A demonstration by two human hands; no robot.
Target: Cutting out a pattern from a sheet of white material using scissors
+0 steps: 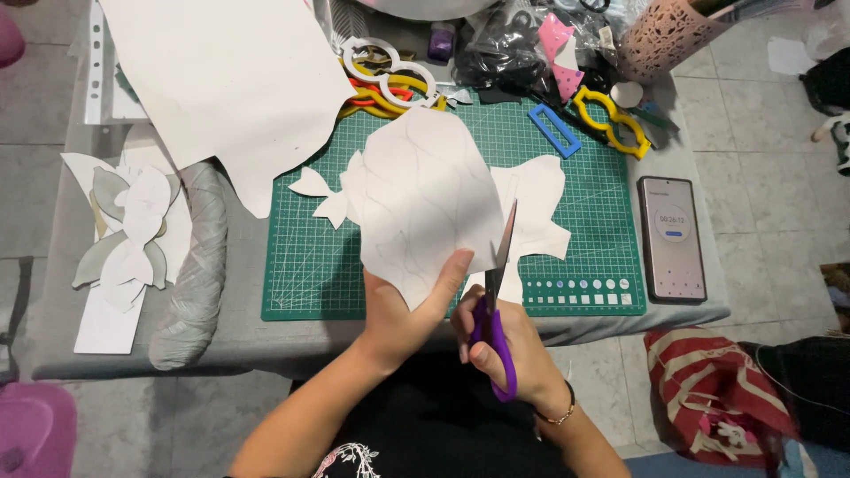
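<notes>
One screen is in view: a smartphone (672,239) lying flat on the grey tabletop (239,327), just beside the right edge of the green cutting mat (310,265) and near the tabletop's right front corner. It is a tall dark rectangle with rounded corners; its lit screen is white, with small dark figures near the middle and a small blue mark beneath them. At the far edge of the tabletop lies a heap of crumpled clear and black plastic bags (505,49), glossy, with a pink dotted piece beside them. No labels or signs can be told apart.
</notes>
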